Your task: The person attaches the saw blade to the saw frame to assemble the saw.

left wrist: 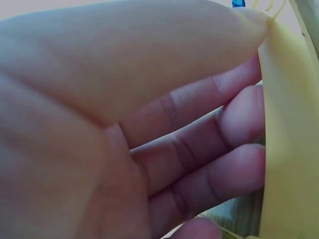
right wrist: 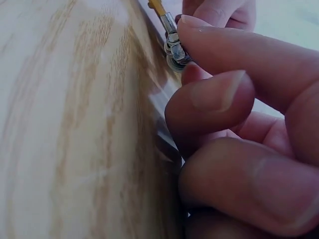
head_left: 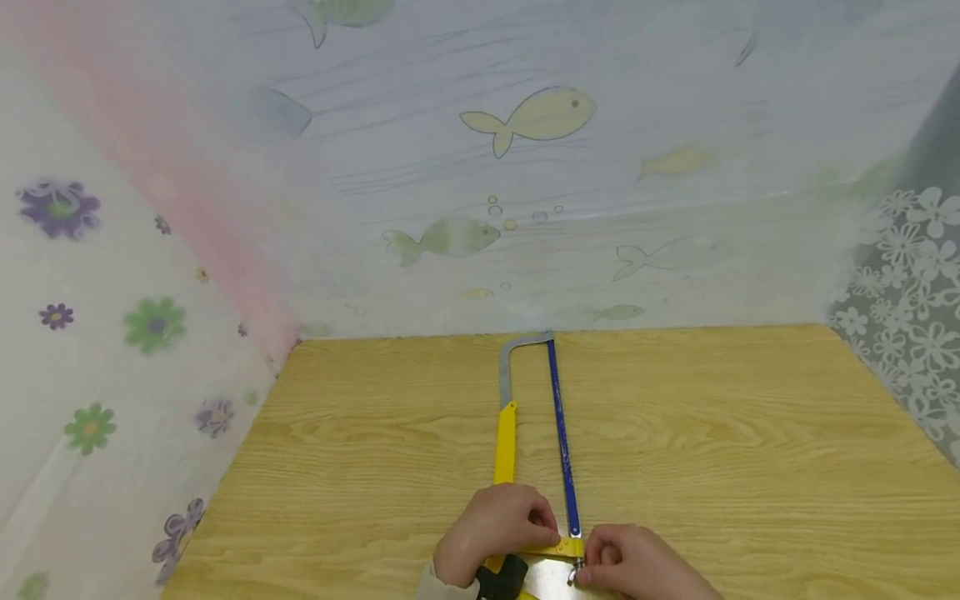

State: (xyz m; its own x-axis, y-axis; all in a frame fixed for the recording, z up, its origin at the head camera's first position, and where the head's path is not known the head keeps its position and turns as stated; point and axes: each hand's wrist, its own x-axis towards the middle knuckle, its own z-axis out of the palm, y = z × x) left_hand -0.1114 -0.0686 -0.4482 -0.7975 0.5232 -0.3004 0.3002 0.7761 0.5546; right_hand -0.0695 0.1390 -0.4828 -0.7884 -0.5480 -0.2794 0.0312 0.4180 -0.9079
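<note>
A hacksaw lies on the wooden table with its yellow-and-grey frame (head_left: 507, 442) on the left and its blue blade (head_left: 562, 433) on the right. My left hand (head_left: 498, 529) pinches the yellow crosspiece near the blade's lower end, thumb on top. In the left wrist view, its curled fingers (left wrist: 199, 169) meet the yellow metal (left wrist: 289, 134). My right hand (head_left: 637, 562) has thumb and forefinger at the small metal wing nut (head_left: 576, 572) on the tensioning screw. Close up in the right wrist view, the wing nut (right wrist: 176, 54) sits against those fingertips, its far side partly hidden.
The wood-grain table (head_left: 360, 450) extends on both sides of the saw. A fish-patterned sheet (head_left: 420, 183) rises at the table's back edge, close to the saw's far end. Flowered sheets hang at left (head_left: 112, 350) and right (head_left: 926, 308).
</note>
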